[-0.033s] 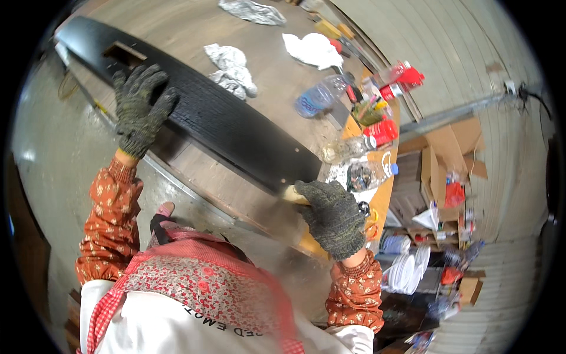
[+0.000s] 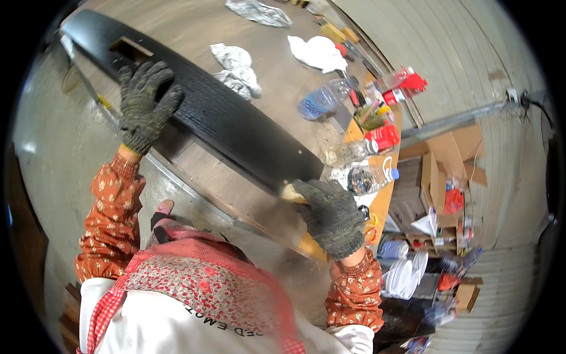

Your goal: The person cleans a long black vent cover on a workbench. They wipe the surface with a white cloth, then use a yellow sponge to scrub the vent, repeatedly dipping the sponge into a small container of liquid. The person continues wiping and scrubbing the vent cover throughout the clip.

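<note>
A long black board (image 2: 236, 127) with a wood-grain surface and a rectangular cutout lies diagonally across the worktable (image 2: 277, 88). My left hand (image 2: 147, 106), in a dark grey knit glove, rests on the board near the cutout with its fingers spread. At the board's near right corner, my right hand (image 2: 331, 218), gloved alike, is closed around a small pale-yellow block (image 2: 292, 193). The block meets the corner; most of it is hidden under the fingers, and its exact kind cannot be made out.
Grey-white rags (image 2: 237, 68) and a white cloth (image 2: 318, 53) lie beyond the board. Along the table's right side stand a clear plastic bottle (image 2: 321, 101), a red bottle (image 2: 383, 137) and a jar (image 2: 348, 152). White buckets (image 2: 404, 274) and cardboard boxes (image 2: 451, 147) are farther right.
The view has shifted slightly, so the table and its things sit a little more to the right. Both hands keep their places on the board.
</note>
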`<state>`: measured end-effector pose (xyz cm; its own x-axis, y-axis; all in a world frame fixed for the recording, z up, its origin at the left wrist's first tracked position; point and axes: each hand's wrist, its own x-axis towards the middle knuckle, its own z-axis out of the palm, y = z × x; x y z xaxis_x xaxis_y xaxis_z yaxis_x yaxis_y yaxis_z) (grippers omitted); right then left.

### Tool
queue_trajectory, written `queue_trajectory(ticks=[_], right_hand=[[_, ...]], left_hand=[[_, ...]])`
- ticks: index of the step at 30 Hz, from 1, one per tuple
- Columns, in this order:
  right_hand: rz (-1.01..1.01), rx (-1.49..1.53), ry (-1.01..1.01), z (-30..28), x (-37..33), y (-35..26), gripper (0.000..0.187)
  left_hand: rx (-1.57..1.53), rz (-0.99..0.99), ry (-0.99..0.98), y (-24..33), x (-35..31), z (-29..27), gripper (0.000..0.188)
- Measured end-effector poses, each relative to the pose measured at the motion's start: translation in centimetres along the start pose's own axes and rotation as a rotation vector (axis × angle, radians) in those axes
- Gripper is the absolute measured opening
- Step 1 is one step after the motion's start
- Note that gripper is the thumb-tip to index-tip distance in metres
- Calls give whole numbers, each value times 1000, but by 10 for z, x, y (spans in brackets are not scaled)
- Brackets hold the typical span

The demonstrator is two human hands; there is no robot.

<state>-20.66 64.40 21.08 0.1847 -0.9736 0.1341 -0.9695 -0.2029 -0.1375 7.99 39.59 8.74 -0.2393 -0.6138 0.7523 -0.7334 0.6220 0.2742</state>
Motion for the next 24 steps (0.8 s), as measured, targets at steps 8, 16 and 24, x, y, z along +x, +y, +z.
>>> queue_trajectory(ticks=[8,16,24], right_hand=[[-295,-83,22,36,119,-38,37],[-195,-28,-75,9,61,-12,39],[-430,13,-10,42,174,-66,33]], left_hand=[[-133,40,-33,-12,-1,-3,34],[-150,-59,54,-58,-2,-4,32],[-208,-15,45,-64,-4,-13,30]])
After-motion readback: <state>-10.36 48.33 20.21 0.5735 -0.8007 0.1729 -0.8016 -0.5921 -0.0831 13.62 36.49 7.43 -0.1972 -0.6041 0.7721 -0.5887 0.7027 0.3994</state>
